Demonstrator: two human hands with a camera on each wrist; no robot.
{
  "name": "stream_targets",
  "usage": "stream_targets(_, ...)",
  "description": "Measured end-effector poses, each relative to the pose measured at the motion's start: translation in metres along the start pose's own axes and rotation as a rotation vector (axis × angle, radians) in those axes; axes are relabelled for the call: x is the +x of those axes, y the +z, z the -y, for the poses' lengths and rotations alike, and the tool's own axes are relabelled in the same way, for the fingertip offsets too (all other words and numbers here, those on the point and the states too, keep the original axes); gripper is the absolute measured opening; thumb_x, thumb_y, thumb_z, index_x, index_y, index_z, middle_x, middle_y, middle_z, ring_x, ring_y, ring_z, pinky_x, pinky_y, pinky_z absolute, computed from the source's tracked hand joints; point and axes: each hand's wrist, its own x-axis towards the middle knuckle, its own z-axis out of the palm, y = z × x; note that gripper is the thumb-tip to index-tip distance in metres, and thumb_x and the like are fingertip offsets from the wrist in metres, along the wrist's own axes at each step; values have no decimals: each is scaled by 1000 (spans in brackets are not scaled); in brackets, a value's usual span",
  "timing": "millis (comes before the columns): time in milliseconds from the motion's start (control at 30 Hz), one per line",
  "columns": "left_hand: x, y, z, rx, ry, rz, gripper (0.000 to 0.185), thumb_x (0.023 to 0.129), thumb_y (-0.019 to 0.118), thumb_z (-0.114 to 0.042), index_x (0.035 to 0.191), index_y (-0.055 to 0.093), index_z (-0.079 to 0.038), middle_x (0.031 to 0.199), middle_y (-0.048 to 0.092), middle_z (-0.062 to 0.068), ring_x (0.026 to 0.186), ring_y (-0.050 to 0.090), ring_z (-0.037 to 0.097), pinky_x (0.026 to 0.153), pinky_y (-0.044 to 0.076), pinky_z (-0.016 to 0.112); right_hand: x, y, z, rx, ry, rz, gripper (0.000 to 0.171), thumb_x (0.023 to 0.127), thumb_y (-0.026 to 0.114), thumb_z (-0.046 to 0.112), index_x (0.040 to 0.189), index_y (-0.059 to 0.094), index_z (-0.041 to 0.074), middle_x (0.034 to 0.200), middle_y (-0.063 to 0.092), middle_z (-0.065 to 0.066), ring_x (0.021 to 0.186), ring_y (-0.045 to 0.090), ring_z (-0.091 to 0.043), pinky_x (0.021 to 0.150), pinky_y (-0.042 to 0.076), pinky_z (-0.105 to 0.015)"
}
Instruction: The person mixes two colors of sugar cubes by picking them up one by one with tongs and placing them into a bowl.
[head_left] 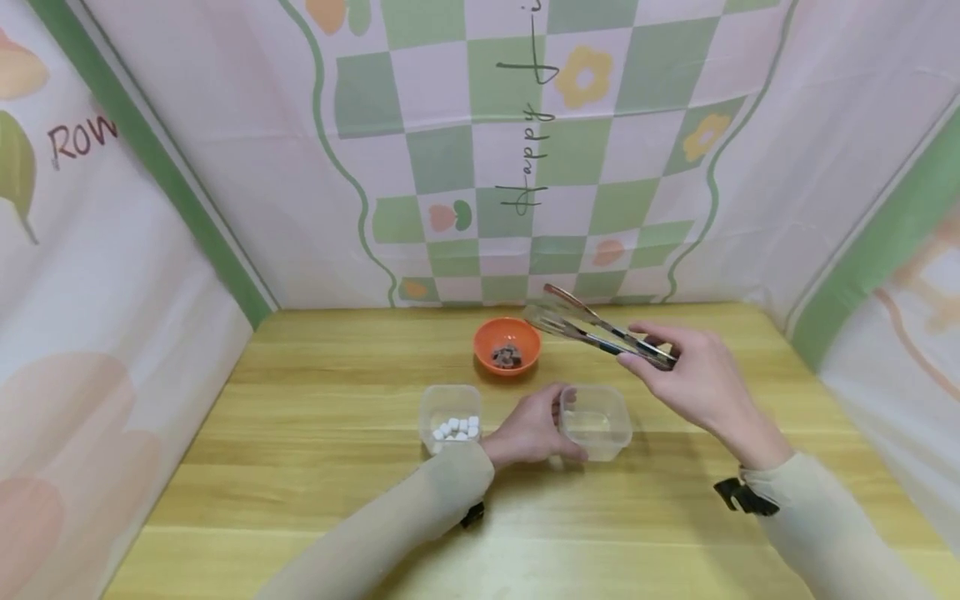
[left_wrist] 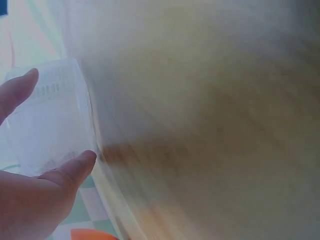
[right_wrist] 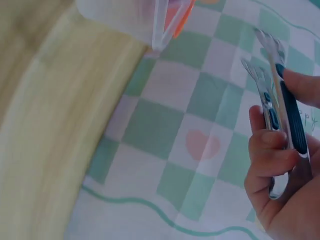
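Observation:
My left hand grips the side of a clear plastic container on the table, thumb at its near side and fingers at the far side. In the left wrist view the same clear wall lies between thumb and finger. A pair of metal tongs with dark handle grips is held in my right hand, raised above the table; the tongs' arms are spread apart and nothing shows between their tips. An orange bowl with small brown pieces in it stands just beyond, below and left of the tips.
Left of my left hand, a second clear container holds several white cubes, its near edge partly covered by my left sleeve. Everything stands on a wooden table. Printed cloth hangs along the table's back edge and both sides.

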Motion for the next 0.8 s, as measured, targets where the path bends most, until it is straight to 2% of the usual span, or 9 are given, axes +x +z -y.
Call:
stream_targets(133,1,0,0,12,-4,-2,97,66,101,-9,150,52,-8,142,63,6,121,62,13,105,50,26,-11,-1,10,96,94,39,49,96,79,38,135,70,10,86,74,-6,50,55,-13,40,40,-30)
stream_targets(200,1,0,0,24,-13,-6,100,66,101,-11,152,51,-9,142,63,6,121,62,13,105,50,26,-16,-1,15,138,120,63,50,97,78,39,137,70,11,89,74,-5,48,54,-13,38,40,-30)
stream_targets(300,1,0,-2,73,-27,-16,108,64,103,-16,156,47,-12,145,61,5,125,60,14,109,48,29,-24,-2,23,182,145,85,44,98,78,38,133,72,12,83,72,-2,45,50,-12,37,38,-30)
stream_targets(400,0,0,-6,119,-42,-27,119,63,104,-22,162,39,-15,152,56,2,133,55,16,114,43,32,-32,-2,28,214,157,61,36,97,80,34,124,76,11,83,72,-2,48,51,-11,38,39,-29)
stream_targets(533,-9,-7,-19,129,-39,-53,127,64,105,-25,166,30,-16,160,47,0,143,47,20,118,39,36,-42,-2,31,245,151,-29,22,94,84,24,112,80,12,86,70,-1,52,52,-11,41,41,-27)
stream_targets(600,-17,-16,-28,125,-14,-62,126,66,104,-25,167,28,-15,163,44,0,144,46,23,119,39,37,-46,-2,32,253,133,-94,19,91,86,17,109,81,14,86,69,2,55,52,-10,43,41,-24)
stream_targets(667,-29,-29,-37,100,12,-70,122,70,102,-23,167,29,-15,164,42,0,144,47,25,117,41,37,-50,-1,32,264,83,-167,23,87,88,7,108,81,13,89,69,4,58,52,-8,46,42,-20)
stream_targets(733,-42,-44,-42,36,58,-80,112,76,97,-18,166,30,-12,163,44,3,143,48,27,117,41,36,-52,-2,33,270,-10,-238,27,83,87,-2,107,82,10,89,68,4,61,51,-5,48,41,-17)
stream_targets(800,-55,-59,-43,-55,109,-107,99,82,91,-10,164,34,-8,159,48,8,140,52,29,116,43,36,-53,-2,34,261,-134,-302,20,86,87,3,106,82,5,91,70,2,65,52,-2,52,40,-14)
